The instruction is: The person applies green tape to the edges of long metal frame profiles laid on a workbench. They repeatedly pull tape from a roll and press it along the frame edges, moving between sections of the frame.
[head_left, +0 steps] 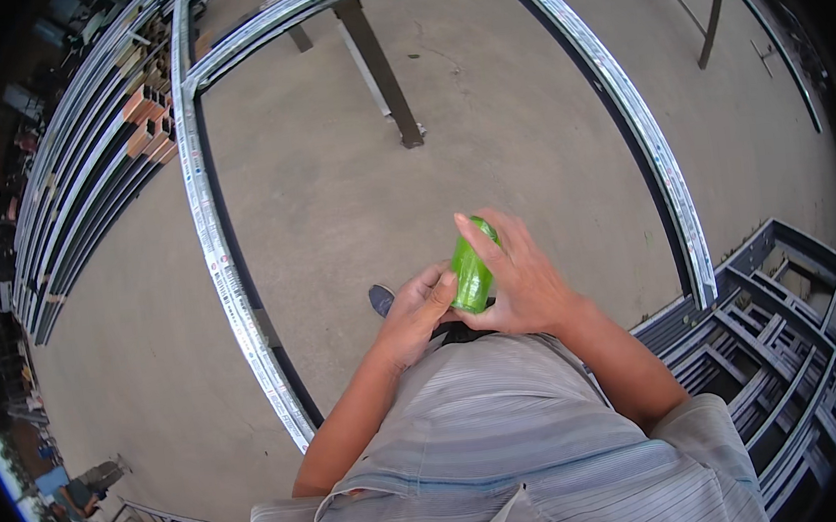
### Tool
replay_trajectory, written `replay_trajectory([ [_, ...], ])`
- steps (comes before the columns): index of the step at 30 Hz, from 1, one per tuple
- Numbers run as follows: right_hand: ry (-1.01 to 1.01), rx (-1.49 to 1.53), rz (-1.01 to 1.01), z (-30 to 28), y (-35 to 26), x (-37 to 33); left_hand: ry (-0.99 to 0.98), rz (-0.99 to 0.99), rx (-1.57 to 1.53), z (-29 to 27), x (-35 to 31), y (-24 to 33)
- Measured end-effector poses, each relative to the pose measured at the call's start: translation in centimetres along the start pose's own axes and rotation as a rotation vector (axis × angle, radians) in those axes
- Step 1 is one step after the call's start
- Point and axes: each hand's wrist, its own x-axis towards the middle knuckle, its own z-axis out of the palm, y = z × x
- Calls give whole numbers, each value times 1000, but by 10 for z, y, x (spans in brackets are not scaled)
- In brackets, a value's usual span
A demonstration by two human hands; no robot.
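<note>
In front of my waist I hold a shiny green cylinder point(472, 274), which looks wrapped in clear film. It tilts, its upper end leaning away to the right. My right hand point(531, 276) curls around its right side, with a finger bent over the upper end. Against its lower left side presses the thumb of my left hand point(416, 311), and the other fingers of that hand are curled in. Both palms hide part of the cylinder, so what kind of thing it is cannot be made out.
A large metal frame point(224, 278) with film-covered bars surrounds me on the left, far and right sides. Long metal bars point(85, 206) and orange-brown tube ends point(149, 122) lie at far left. Welded frames point(767, 330) are stacked at right. A person point(85, 492) is at lower left.
</note>
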Motion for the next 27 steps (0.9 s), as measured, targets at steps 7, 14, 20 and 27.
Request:
replay_trajectory([
  [7,204,69,53,-40,31,-47,-138,-35,93,51,35,-4],
  [14,315,-21,234,-65,51,-85,-175,91,487,101,81,11],
  [20,323,-156,437,-76,58,-107,-309,337,922,140,137,15],
  [27,363,-174,641,-85,58,-131,-566,341,979,173,175,1],
])
